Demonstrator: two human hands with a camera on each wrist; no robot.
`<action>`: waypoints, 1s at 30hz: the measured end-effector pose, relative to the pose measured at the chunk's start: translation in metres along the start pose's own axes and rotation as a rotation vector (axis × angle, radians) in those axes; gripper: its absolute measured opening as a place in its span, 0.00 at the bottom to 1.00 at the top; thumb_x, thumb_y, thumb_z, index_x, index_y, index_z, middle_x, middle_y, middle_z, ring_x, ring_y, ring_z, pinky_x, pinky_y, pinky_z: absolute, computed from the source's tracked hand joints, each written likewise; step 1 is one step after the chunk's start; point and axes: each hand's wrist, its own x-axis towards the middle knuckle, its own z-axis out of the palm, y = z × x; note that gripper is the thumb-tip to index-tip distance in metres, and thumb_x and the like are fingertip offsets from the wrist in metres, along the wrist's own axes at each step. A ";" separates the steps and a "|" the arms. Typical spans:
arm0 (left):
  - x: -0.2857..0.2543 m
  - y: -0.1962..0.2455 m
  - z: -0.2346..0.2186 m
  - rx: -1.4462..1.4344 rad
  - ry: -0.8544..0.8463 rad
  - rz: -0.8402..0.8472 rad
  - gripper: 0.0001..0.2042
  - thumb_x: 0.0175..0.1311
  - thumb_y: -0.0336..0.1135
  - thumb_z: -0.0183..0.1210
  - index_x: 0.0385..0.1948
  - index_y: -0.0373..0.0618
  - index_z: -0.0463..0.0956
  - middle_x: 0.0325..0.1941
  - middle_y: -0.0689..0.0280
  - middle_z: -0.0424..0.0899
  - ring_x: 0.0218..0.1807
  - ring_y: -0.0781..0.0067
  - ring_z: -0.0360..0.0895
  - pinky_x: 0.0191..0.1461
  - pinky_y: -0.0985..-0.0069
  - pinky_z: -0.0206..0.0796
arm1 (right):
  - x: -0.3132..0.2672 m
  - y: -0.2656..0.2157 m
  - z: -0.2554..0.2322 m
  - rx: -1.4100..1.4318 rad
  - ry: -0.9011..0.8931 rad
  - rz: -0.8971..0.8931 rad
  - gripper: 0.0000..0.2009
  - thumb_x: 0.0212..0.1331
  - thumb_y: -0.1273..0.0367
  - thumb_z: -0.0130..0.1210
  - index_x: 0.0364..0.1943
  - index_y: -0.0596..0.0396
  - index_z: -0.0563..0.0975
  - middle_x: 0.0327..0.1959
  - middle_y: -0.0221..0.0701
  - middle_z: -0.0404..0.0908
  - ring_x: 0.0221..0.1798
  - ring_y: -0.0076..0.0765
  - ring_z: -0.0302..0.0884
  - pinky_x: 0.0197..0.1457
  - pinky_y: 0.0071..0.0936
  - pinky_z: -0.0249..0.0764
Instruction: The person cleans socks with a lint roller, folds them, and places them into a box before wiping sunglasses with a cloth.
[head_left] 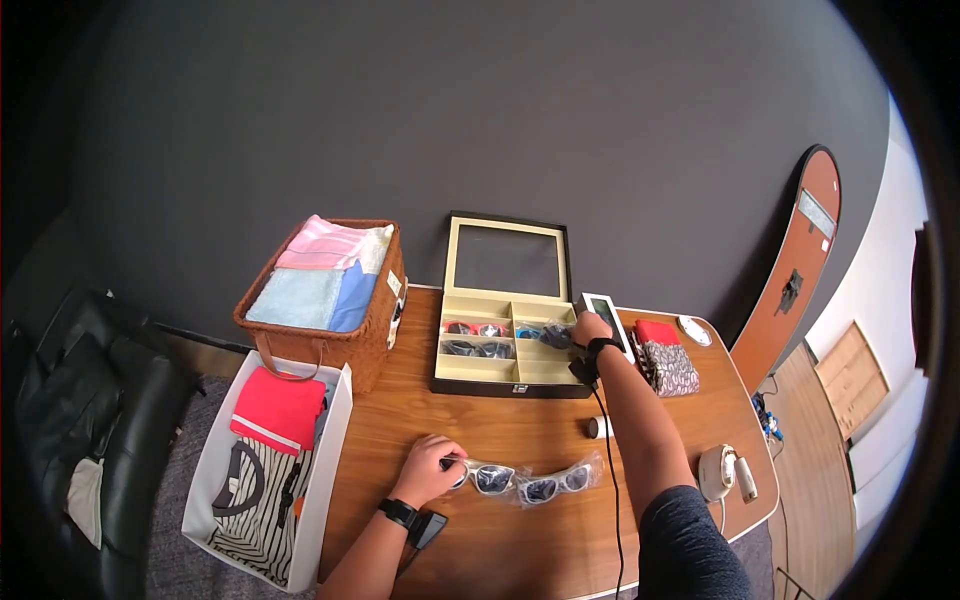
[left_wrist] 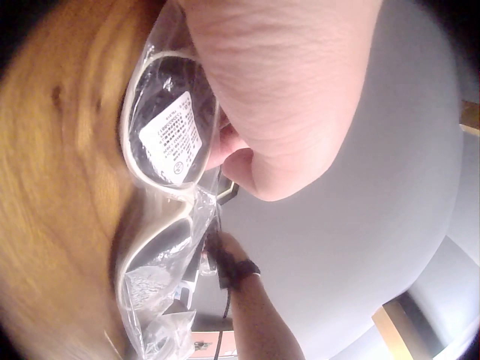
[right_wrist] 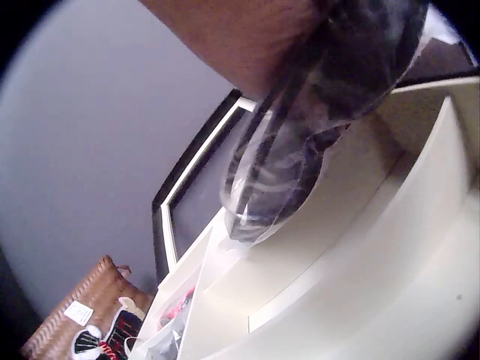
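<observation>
On the table, my left hand [head_left: 430, 470] grips one end of white-framed sunglasses [head_left: 493, 480] in a clear plastic sleeve. The left wrist view shows a printed label [left_wrist: 172, 139] on their lens, while the fingertips are mostly hidden behind the hand. Beside them lies a second bagged pair of pale-framed sunglasses [head_left: 556, 484]. My right hand [head_left: 592, 330] holds dark sunglasses [right_wrist: 281, 165] in clear plastic over the right side of an open display case [head_left: 475, 372]. Inside it, red sunglasses [head_left: 475, 329], dark sunglasses [head_left: 478, 349] and blue sunglasses [head_left: 530, 331] sit in cream compartments.
A wicker basket [head_left: 370, 345] of folded cloths and a white bin [head_left: 335, 430] of clothes stand at left. Right of the case are a white box [head_left: 622, 340] and a patterned folded cloth [head_left: 668, 365]. A black cable [head_left: 613, 480] trails from the right wrist.
</observation>
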 end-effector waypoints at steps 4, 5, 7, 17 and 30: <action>0.000 -0.003 0.001 0.005 0.007 -0.004 0.06 0.53 0.32 0.63 0.30 0.43 0.81 0.33 0.61 0.83 0.43 0.56 0.79 0.52 0.62 0.70 | 0.002 -0.007 0.010 0.051 0.042 0.027 0.17 0.56 0.64 0.59 0.46 0.59 0.84 0.51 0.49 0.85 0.56 0.55 0.83 0.59 0.43 0.79; -0.001 -0.004 0.002 -0.008 0.015 -0.006 0.05 0.53 0.32 0.63 0.30 0.43 0.81 0.33 0.61 0.83 0.43 0.56 0.79 0.52 0.62 0.70 | -0.001 -0.009 0.009 0.094 0.093 0.036 0.17 0.56 0.64 0.59 0.45 0.60 0.84 0.50 0.49 0.85 0.55 0.55 0.83 0.58 0.43 0.79; -0.001 -0.005 0.003 -0.024 0.022 -0.009 0.05 0.53 0.32 0.63 0.30 0.43 0.81 0.34 0.61 0.84 0.43 0.56 0.79 0.52 0.62 0.70 | -0.002 -0.013 0.002 0.112 0.173 0.024 0.14 0.55 0.64 0.60 0.42 0.58 0.85 0.46 0.48 0.86 0.51 0.56 0.84 0.55 0.44 0.80; 0.000 -0.003 0.002 -0.029 0.015 -0.015 0.05 0.55 0.32 0.63 0.30 0.41 0.81 0.33 0.59 0.84 0.42 0.54 0.80 0.50 0.62 0.71 | -0.144 -0.051 -0.127 0.309 0.229 -0.488 0.09 0.57 0.65 0.63 0.35 0.55 0.86 0.30 0.47 0.85 0.38 0.55 0.85 0.45 0.44 0.80; -0.001 -0.001 0.003 -0.037 0.019 0.008 0.05 0.57 0.31 0.62 0.31 0.40 0.82 0.34 0.58 0.85 0.43 0.55 0.81 0.50 0.62 0.71 | -0.273 -0.001 -0.026 0.257 -0.096 -0.401 0.08 0.58 0.66 0.60 0.36 0.55 0.84 0.31 0.46 0.86 0.36 0.54 0.85 0.42 0.45 0.80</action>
